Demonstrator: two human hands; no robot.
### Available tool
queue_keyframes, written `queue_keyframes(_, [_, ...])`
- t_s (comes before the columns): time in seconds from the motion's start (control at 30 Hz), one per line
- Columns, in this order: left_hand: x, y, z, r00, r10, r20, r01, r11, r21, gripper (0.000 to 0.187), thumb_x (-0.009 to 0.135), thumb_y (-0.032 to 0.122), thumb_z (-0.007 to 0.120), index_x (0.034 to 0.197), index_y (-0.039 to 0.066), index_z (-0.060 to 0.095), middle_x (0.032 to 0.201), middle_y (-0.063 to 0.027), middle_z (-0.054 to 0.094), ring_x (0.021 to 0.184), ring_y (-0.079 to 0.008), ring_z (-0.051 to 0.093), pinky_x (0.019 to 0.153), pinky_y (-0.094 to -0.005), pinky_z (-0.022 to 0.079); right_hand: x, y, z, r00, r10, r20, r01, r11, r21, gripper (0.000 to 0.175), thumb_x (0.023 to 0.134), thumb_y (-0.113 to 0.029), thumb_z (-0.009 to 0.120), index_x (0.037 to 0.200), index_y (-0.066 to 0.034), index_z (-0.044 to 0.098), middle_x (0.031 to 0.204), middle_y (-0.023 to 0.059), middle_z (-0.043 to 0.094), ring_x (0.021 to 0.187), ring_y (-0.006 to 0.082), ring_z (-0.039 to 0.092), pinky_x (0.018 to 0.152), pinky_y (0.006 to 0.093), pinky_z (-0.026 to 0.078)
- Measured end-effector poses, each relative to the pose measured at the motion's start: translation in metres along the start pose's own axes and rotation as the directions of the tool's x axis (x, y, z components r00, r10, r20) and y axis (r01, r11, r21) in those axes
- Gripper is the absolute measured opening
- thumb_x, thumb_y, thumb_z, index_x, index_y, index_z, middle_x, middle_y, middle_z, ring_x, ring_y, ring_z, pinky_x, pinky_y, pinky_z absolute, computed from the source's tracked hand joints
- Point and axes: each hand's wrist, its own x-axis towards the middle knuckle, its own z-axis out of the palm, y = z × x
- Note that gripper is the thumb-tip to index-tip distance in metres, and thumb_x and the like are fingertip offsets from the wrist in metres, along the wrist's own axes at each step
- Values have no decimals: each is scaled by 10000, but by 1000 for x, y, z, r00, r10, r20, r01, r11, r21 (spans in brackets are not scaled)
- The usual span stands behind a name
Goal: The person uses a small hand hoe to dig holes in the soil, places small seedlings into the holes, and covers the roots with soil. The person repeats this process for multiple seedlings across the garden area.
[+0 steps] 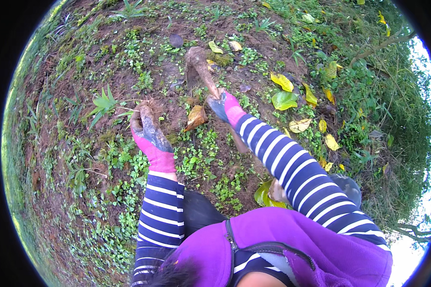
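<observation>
My left hand (pixel 149 131), in a pink glove with a dark, muddy palm, pinches a small uprooted plant (pixel 105 103) by its base; its green blades point left and soil-covered fine roots show at the fingertips. My right hand (pixel 227 106), in a matching glove, is closed around the wooden handle of a short hoe (pixel 205 74). The hoe's muddy head lies at the upper end of the handle, beyond the hand, close to the ground. The handle's other end shows below the right wrist. A dry brown leaf (pixel 195 117) lies between my hands.
Brown soil (pixel 165 77) with low green weeds surrounds the hands. Yellow and green fallen leaves (pixel 282 82) lie to the right. Denser grass and bare branches (pixel 382 43) stand at the far right. A dark boot (pixel 346 188) shows beside my right sleeve.
</observation>
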Motion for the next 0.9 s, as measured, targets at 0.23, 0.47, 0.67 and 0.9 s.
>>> queue_keyframes(0.23, [5,-8,4,999,32,23,-31,999,-23,260,980,182,546,1162,-4,537,1057,-73,600,911,-150,602,857,-309,521,-154,-56,-73,424,533,732,-904,195,381,233,942,-325,576,933,-97,531,622,-26,493,391,90,434,328,256,376])
queue_keyframes(0.47, [11,-24,19,999,6,-41,-4,999,44,254,970,191,569,1147,11,547,993,-36,586,866,-112,564,801,-265,499,-100,-97,-177,979,201,41,-184,772,608,273,915,-302,649,1078,-95,577,789,-3,621,635,81,581,522,242,488])
queue_keyframes(0.67, [8,-23,23,1000,31,-4,-31,999,25,243,968,195,570,1128,12,551,946,-13,571,830,-93,547,742,-242,485,-54,-89,-209,955,23,-297,148,829,539,310,877,-98,625,1171,-49,536,1004,76,606,875,167,610,787,300,547])
queue_keyframes(0.9, [4,-13,16,998,47,-38,-46,998,36,237,977,217,551,1127,34,561,1037,-52,621,921,-135,598,802,-305,513,-175,4,41,586,570,576,-700,714,6,274,925,-256,533,1131,-75,548,861,161,632,732,245,634,658,376,531])
